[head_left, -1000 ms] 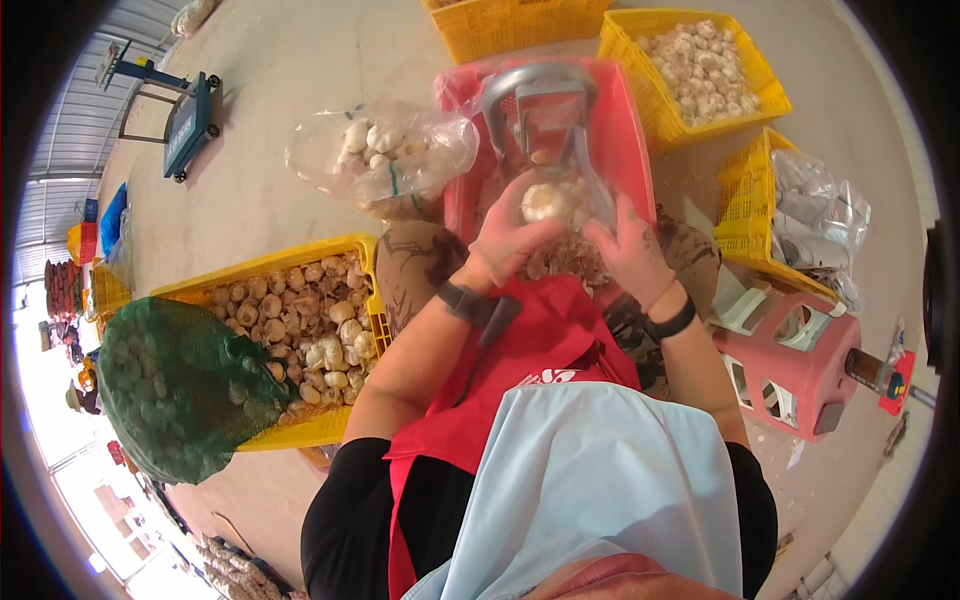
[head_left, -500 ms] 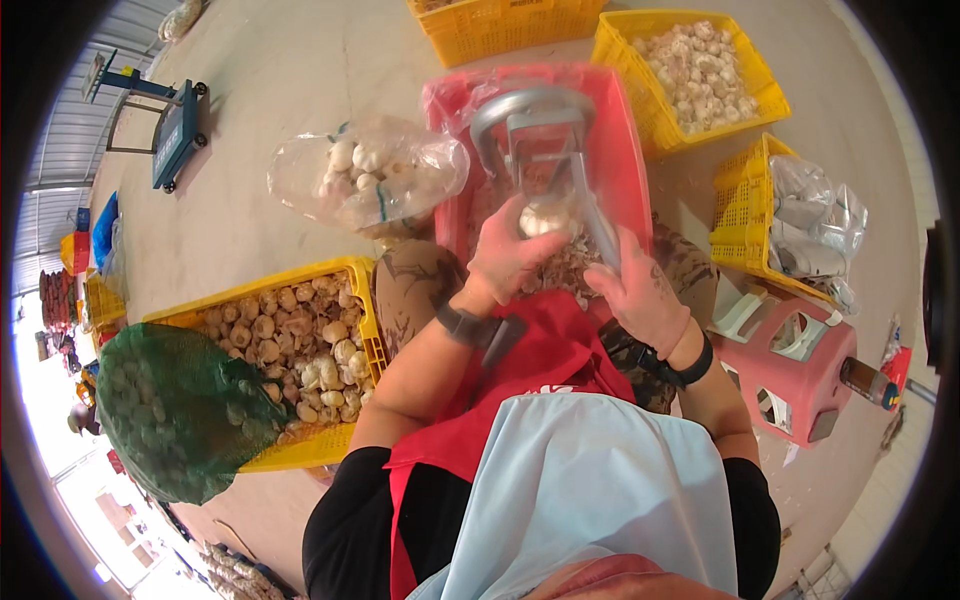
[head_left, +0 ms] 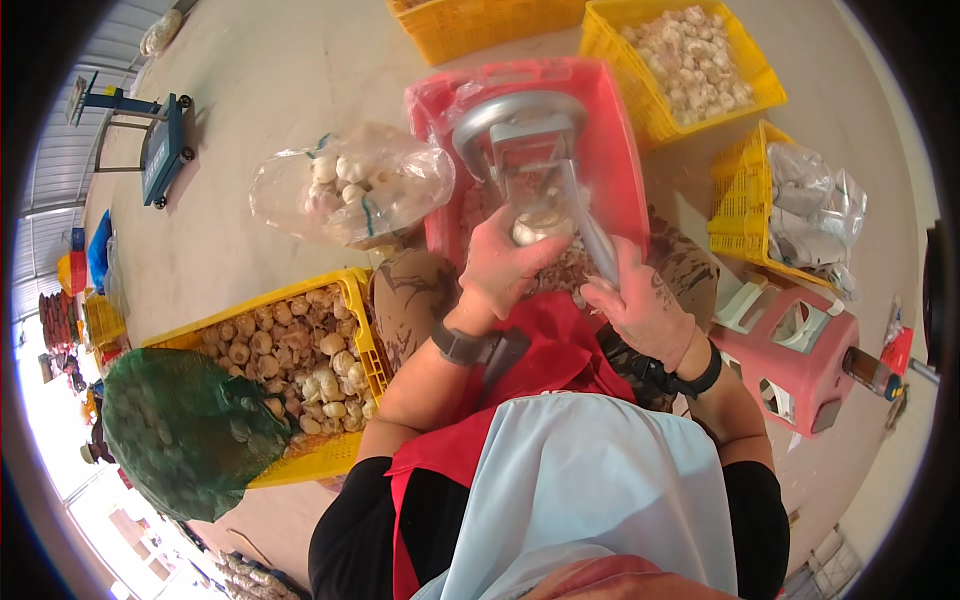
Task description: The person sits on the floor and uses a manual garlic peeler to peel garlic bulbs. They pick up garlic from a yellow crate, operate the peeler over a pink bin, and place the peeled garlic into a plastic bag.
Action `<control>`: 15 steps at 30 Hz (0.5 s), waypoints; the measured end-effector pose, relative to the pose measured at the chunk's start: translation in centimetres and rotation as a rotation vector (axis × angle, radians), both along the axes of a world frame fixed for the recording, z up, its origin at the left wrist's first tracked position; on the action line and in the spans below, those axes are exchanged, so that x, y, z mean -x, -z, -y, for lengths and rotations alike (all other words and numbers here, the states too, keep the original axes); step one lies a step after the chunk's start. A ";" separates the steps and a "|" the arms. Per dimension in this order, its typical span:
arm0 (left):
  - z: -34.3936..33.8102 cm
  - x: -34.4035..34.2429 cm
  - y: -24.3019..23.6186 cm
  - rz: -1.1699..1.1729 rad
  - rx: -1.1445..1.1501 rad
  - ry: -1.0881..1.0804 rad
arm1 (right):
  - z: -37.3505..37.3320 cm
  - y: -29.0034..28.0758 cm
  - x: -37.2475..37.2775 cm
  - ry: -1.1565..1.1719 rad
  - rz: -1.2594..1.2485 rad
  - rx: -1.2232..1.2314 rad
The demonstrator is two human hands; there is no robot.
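My left hand (head_left: pixel 503 268), in a thin pale glove, grips a white garlic bulb (head_left: pixel 527 232) with thumb and fingers. The bulb is held up against a grey metal hand-lever cutter (head_left: pixel 466 128) with a curved top bar. My right hand (head_left: pixel 650 312), gloved too, is closed round the lower end of the cutter's long lever (head_left: pixel 596 238). Under the tool, a pink plastic tub (head_left: pixel 630 170) holds loose garlic skins and scraps. The cutting edge itself is hidden behind the frame and bulb.
At left, a yellow crate (head_left: pixel 372 340) holds untrimmed garlic beside a green mesh sack (head_left: pixel 180 430). A clear bag of bulbs (head_left: pixel 350 190) is next to the tub. Right are a crate of white garlic (head_left: pixel 690 65), a crate with plastic bags (head_left: pixel 735 205) and a pink stool (head_left: pixel 795 355).
The lever and my right hand have shifted slightly down. My left hand keeps the bulb at the cutter. The whole view has turned a little.
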State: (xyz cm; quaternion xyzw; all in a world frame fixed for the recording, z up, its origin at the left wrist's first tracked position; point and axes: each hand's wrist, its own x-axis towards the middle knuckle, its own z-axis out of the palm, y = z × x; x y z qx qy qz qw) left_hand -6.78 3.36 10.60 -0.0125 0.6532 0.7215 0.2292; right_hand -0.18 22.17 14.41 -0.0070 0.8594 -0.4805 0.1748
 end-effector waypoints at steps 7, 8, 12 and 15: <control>-0.4 -0.1 1.0 0.005 0.005 -0.044 | -0.2 1.3 0.0 -0.011 -0.121 -0.011; -0.4 0.0 1.1 -0.009 0.038 -0.051 | -0.2 1.5 0.2 -0.022 -0.118 -0.032; -0.4 0.2 1.8 -0.019 -0.015 -0.034 | -0.5 5.8 0.9 -0.031 -0.246 -0.092; -0.1 0.0 2.6 -0.107 0.036 -0.007 | -0.2 8.2 1.8 0.057 -0.256 -0.089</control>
